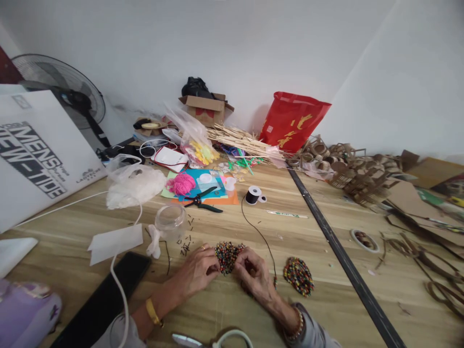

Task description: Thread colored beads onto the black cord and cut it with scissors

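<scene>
- Bead bunch (227, 253), multicoloured: on the table between the fingertips of both hands.
- Left hand (201, 265): lowered, fingers curled, thumb and index close together at the bunch's left edge; cannot tell whether they pinch a bead.
- Right hand (255, 273): fingers bent inward, thumb and index at the bunch's right edge; their grip, too, cannot be told.
- Forearms: angled in from the near side; yellow bracelet (152, 311) on left wrist, beaded bracelet (299, 323) on right.
- Black cord (259, 227): from beside the right hand out to a spool (253, 195) beyond the fingers.
- Bead coil (298, 276): right of the right fingers, apart.
- Scissors (234, 332): nearer the body than the fingers.
- Clear jar (170, 220): beyond the left fingers.
- Tabletop (308, 237), wood-grained: widest stretch of room right of the fingers, up to a dark strip (326, 232); left side tighter, hemmed by a dark slab (108, 295).
- Red bag (295, 123), pale wall (232, 43): farthest from the fingers.
</scene>
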Motion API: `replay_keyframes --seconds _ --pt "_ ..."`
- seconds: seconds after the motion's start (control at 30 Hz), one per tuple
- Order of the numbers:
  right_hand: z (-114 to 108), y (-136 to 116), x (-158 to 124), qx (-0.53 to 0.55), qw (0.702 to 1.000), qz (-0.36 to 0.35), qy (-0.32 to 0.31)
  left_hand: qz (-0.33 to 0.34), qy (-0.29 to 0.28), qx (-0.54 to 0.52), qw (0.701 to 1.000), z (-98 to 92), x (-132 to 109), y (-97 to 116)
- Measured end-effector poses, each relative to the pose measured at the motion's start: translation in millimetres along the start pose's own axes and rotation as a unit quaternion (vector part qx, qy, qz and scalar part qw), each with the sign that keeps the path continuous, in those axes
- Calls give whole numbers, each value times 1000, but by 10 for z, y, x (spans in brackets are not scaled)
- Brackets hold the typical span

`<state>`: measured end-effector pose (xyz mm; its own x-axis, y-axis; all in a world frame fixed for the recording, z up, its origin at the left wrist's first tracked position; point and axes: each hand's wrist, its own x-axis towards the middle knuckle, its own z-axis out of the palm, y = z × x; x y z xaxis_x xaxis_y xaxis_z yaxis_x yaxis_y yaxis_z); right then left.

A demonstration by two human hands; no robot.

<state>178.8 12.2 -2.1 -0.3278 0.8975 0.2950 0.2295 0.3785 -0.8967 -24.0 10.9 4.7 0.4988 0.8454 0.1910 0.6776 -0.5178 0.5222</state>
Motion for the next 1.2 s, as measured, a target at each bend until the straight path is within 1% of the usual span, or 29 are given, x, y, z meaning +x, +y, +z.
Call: replay_keyframes --seconds 0.1,0.2,0.27,0.37,0.43,0.47,0.57,0.63,0.67,0.73,0.9,1.2 --pt "1 6 0 3 1000 3 -3 -4 -7 14 1000 21 -8 -6" --pt "2 -1 3 -3 1000 0 -2 -12 -4 7 1000 17 -3 14" --pt "3 -9 2 -5 1000 0 0 -23 12 -23 999 -1 10 37" --pt "5 -22 -3 1 1000 7 1 -63 62 -118 989 -19 41 65" --pt "4 -30 -5 5 1000 10 3 -110 87 -199 970 -10 62 72" --pt "3 -35 -6 5 1000 9 5 -135 91 -244 956 1 72 72" --pt "-3 -51 -3 8 1000 -1 5 -192 84 -381 900 48 97 74" --pt "-9 -62 0 14 1000 -8 1 -211 82 -449 864 70 111 83" --pt "-12 -67 1 18 1000 -10 1 -217 83 -471 851 74 115 89" --pt "-18 -71 1 27 1000 -9 5 -221 79 -499 835 70 122 104" --pt "-23 -56 -8 44 999 -2 0 -213 57 -528 820 51 128 111" --pt "-17 -79 -8 28 999 -24 -22 -202 50 -536 819 107 136 71"
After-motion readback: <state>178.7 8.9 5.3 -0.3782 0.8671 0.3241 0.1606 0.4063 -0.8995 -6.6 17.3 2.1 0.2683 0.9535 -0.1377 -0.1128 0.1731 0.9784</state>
